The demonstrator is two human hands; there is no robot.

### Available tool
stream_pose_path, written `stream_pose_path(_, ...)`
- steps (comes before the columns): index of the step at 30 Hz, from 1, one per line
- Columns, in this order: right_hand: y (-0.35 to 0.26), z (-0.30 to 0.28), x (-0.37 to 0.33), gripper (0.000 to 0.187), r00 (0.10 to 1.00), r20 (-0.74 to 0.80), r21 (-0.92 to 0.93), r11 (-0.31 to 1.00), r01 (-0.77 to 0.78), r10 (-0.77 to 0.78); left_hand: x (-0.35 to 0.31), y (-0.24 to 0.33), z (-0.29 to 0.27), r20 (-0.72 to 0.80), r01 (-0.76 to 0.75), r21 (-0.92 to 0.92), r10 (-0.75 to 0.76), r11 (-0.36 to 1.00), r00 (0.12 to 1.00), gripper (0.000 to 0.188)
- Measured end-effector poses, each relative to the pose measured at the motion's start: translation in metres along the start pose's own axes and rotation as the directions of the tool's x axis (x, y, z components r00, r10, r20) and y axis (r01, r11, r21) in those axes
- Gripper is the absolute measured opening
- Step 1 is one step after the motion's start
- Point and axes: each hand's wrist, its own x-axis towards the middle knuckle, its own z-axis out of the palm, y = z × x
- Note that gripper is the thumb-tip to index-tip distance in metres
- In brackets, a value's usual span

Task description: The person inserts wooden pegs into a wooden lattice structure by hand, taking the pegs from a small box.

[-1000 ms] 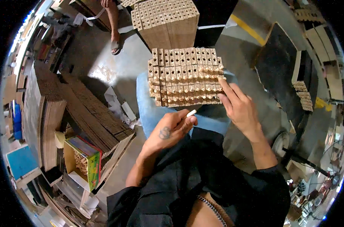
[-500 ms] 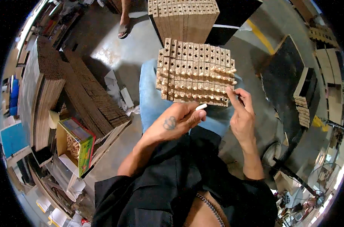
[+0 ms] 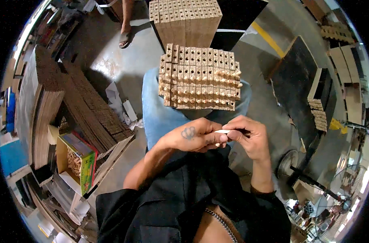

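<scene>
Room to pass lies over the two far rows of the drilled boards point(image 3: 198, 55); protruding dowels point(image 3: 198, 92) obstruct nearer rows, and a tall stack point(image 3: 186, 32) stands beyond.

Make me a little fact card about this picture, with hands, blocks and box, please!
Left hand: holds a white peg
Right hand: fingertips at that peg's right end
Drilled wooden blocks: resting on the person's lap
Nearer rows: pegs sticking out
Farthest rows: open holes
Cardboard box: on the left, holding wooden pegs
Someone else's foot: far side, in a sandal
</scene>
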Motion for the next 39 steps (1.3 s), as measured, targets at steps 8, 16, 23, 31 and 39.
stream_pose_path(8,0.000,-0.013,0.030,0.020,0.991,-0.039,0.061,0.990,-0.124,0.126,0.011,-0.008,-0.001,-0.109,-0.080,-0.165,0.062,0.983,0.992,0.036)
stream_pose_path(16,0.016,-0.032,0.049,0.010,0.904,-0.427,-0.327,0.931,-0.160,0.005,0.010,-0.010,-0.010,-0.054,0.015,-0.296,-0.032,0.955,0.998,0.033)
stream_pose_path(23,0.005,-0.038,0.061,0.009,0.968,-0.145,-0.798,0.602,0.008,-0.206,-0.002,-0.011,-0.010,-0.204,-0.060,-0.341,-0.012,0.938,0.979,0.029)
stream_pose_path(31,0.000,-0.036,0.063,0.007,0.983,0.050,-0.910,0.398,0.118,-0.176,-0.003,0.004,-0.006,-0.297,-0.190,-0.357,0.081,0.914,0.951,0.022)
stream_pose_path(39,-0.026,0.019,0.015,0.029,0.976,-0.089,-0.353,0.923,0.155,-0.198,0.013,0.005,0.023,-0.535,-0.313,-0.130,0.200,0.941,0.821,0.028)
